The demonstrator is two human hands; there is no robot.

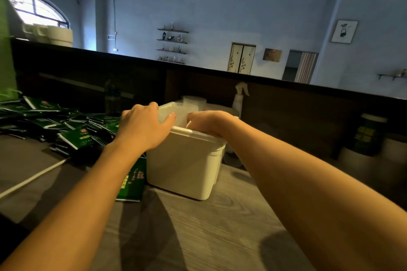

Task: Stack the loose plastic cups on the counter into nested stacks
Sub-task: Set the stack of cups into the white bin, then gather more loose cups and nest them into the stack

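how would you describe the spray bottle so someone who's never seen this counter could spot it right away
Start at the white bin on the wooden counter, where both hands meet. Look just past its far right corner, against the dark back panel. The spray bottle stands there, the only pale thing with a trigger nozzle.

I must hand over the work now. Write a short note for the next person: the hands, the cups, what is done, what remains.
Left hand: over the rim of the white bin, fingers on the clear plastic cups inside.
Right hand: reaching into the same bin; its grip is hidden.
Another cup stack stands behind the bin.
Done: some cups nested already.
Left: count unclear; check the counter near the green packets.
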